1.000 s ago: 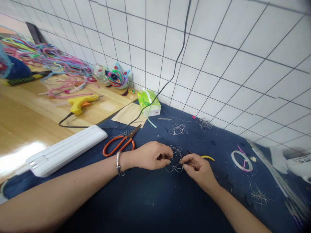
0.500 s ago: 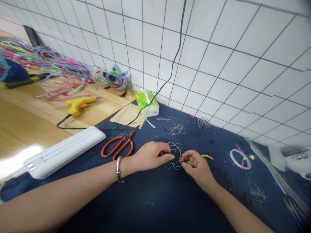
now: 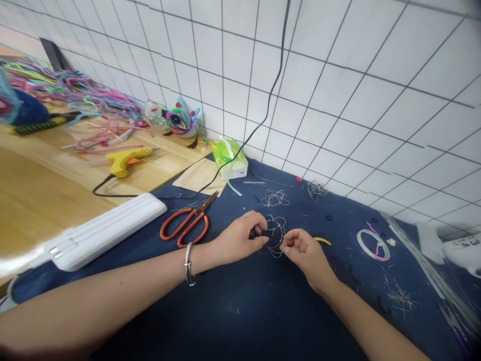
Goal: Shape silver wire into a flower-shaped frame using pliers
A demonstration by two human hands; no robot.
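Note:
A thin wire flower point(image 3: 277, 219) with several looped petals is between my two hands, above the dark blue cloth. My right hand point(image 3: 306, 255) pinches its right side between thumb and fingertips. At its left side is my left hand point(image 3: 240, 236), with a bangle on the wrist; its thumb and fingers are apart around the wire loops, and whether they touch the wire is hard to see. A second wire flower point(image 3: 275, 198) lies just behind. Orange-handled scissors point(image 3: 186, 224) lie left of my left hand, blades pointing away.
A white power strip-like box point(image 3: 108, 230) lies at left, near a yellow glue gun point(image 3: 124, 161) on the wooden table. A tissue pack point(image 3: 230, 158) stands by the tiled wall, a black cord crossing it. Tangled wire point(image 3: 316, 189), a white ring point(image 3: 361, 244) and wire scraps point(image 3: 400, 299) lie rightward.
My left thumb and fingers have moved apart and slightly back from the wire flower. My right hand keeps its pinch, and the whole view has shifted slightly.

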